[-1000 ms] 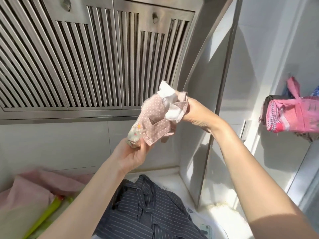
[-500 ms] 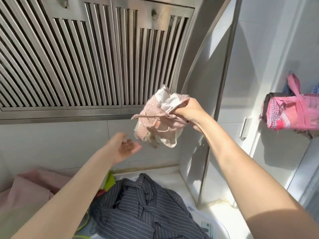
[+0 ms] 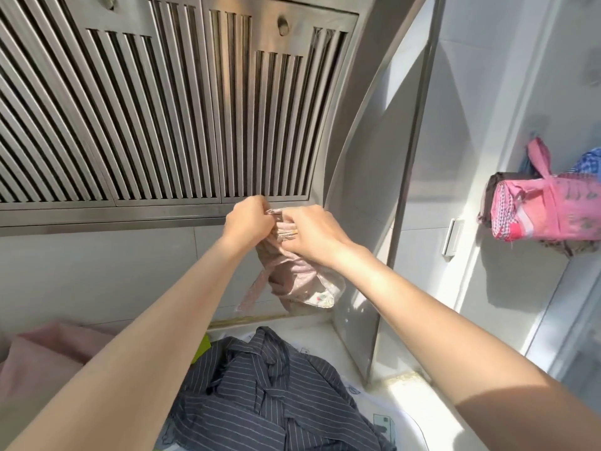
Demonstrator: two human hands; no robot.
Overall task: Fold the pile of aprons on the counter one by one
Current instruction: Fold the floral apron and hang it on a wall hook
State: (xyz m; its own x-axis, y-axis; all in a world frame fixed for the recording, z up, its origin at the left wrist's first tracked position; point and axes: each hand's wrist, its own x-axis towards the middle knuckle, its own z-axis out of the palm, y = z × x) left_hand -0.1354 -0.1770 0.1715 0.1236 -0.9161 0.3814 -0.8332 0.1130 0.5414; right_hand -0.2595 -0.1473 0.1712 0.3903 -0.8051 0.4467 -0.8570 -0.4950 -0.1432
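Head view: my left grip and right grip pinch the pink apron's top edge side by side; it hangs straight below them, above the striped apron on the table.

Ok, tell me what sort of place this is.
Most likely a home kitchen. A slatted steel range hood hangs over a white counter, and both hands hold a pink dotted apron above a striped dark apron on that counter.
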